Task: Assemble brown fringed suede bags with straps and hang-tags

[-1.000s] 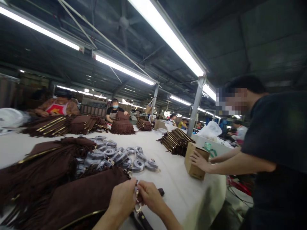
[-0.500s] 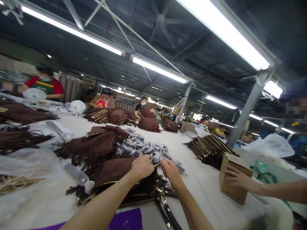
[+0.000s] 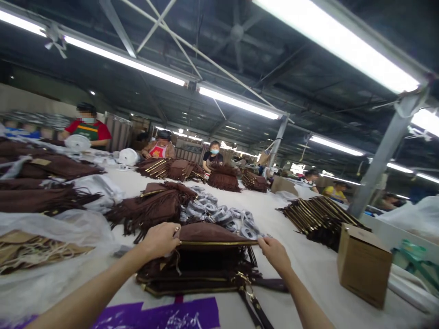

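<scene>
A dark brown fringed bag (image 3: pixel 209 231) lies on the white table in front of me, its gold zipper mouth spread wide with a dark inside showing. My left hand (image 3: pixel 161 238) is closed on the left end of the bag's upper zipper edge. At the right end of that same edge, my right hand (image 3: pixel 274 251) pinches the corner. A dark strap (image 3: pixel 255 305) with gold clasps hangs from the bag's lower right side toward me. Purple plastic (image 3: pixel 192 313) lies just below the bag.
Grey wrapped coils (image 3: pixel 219 212) and brown fringed bags (image 3: pixel 151 205) lie beyond my hands. A cardboard box (image 3: pixel 365 265) stands at right, before a row of gold-edged bags (image 3: pixel 318 219). Clear plastic (image 3: pixel 51 237) covers the left side. Several people work across the table.
My left hand has moved left and my right hand right, and the bag's mouth now gapes between them. The other person's hand has left the cardboard box. The view has shifted.
</scene>
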A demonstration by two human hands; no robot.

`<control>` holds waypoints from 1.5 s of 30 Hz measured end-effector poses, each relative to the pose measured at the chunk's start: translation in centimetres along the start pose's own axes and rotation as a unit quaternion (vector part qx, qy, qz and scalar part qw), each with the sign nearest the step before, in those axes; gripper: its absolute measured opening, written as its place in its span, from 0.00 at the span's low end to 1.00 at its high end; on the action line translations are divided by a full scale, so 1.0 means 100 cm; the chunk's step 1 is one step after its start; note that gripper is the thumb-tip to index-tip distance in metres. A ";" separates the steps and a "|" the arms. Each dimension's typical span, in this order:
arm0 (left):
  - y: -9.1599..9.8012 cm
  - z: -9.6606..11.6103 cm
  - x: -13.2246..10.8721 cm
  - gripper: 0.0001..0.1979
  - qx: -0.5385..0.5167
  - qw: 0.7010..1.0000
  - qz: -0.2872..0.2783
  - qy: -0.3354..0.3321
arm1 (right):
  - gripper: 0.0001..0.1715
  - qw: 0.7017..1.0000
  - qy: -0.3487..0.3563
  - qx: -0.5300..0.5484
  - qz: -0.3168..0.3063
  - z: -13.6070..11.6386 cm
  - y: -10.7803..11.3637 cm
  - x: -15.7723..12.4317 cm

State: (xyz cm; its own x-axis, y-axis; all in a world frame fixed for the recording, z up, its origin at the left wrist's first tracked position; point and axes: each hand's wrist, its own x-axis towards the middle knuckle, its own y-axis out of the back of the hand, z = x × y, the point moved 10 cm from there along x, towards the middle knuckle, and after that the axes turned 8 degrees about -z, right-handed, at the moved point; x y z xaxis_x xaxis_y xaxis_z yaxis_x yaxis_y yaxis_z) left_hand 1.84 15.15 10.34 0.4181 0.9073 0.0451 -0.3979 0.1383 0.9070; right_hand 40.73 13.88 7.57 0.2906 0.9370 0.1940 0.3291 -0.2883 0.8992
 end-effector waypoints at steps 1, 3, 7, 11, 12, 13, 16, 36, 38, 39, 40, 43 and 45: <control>-0.003 -0.002 -0.002 0.02 -0.018 1.000 -0.014 -0.013 | 0.21 1.000 0.001 0.008 -0.005 -0.001 -0.002 0.002; -0.013 -0.004 -0.005 0.03 -0.064 0.996 -0.046 -0.039 | 0.21 0.999 -0.001 0.030 -0.021 0.000 -0.007 0.003; -0.032 -0.016 -0.010 0.11 -0.148 0.981 -0.100 -0.072 | 0.20 0.993 -0.025 0.093 -0.062 0.011 -0.020 -0.005; -0.040 -0.030 -0.015 0.20 -0.063 0.991 -0.071 -0.093 | 0.19 0.982 -0.062 0.157 -0.089 0.021 -0.033 -0.017; -0.042 -0.031 -0.016 0.18 -0.029 0.993 -0.058 -0.096 | 0.18 0.979 -0.070 0.168 -0.094 0.022 -0.036 -0.019; -0.046 -0.031 -0.016 0.15 -0.003 0.994 -0.050 -0.099 | 0.18 0.977 -0.075 0.175 -0.098 0.022 -0.037 -0.021; -0.061 -0.027 -0.015 0.08 0.021 0.993 -0.055 -0.102 | 0.16 0.980 -0.076 0.160 -0.093 0.019 -0.037 -0.029; -0.012 -0.014 0.024 0.15 -0.141 0.980 -0.123 -0.074 | 0.11 0.941 0.281 -0.186 0.034 -0.188 -0.041 -0.046; -0.006 -0.018 0.024 0.13 -0.120 0.983 -0.125 -0.063 | 0.11 0.941 0.280 -0.186 0.028 -0.193 -0.041 -0.044; -0.004 -0.020 0.024 0.11 -0.109 0.985 -0.125 -0.057 | 0.11 0.942 0.280 -0.185 0.026 -0.195 -0.041 -0.043; -0.003 -0.021 0.025 0.09 -0.097 0.986 -0.122 -0.050 | 0.11 0.942 0.280 -0.183 0.023 -0.197 -0.043 -0.043; -0.003 -0.023 0.028 0.08 -0.051 0.995 -0.082 -0.018 | 0.11 0.944 0.278 -0.176 0.016 -0.198 -0.047 -0.042; -0.003 -0.023 0.030 0.09 -0.014 0.999 -0.040 0.008 | 0.11 0.946 0.274 -0.173 0.011 -0.196 -0.048 -0.040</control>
State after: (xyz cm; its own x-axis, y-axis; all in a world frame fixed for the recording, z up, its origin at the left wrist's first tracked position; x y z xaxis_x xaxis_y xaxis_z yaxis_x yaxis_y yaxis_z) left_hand 1.38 18.77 9.29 0.4368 0.8989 -0.0341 -0.3868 0.2219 0.8951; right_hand 20.37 15.38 10.17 -0.2456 0.9205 0.3039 -0.0124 -0.3165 0.9485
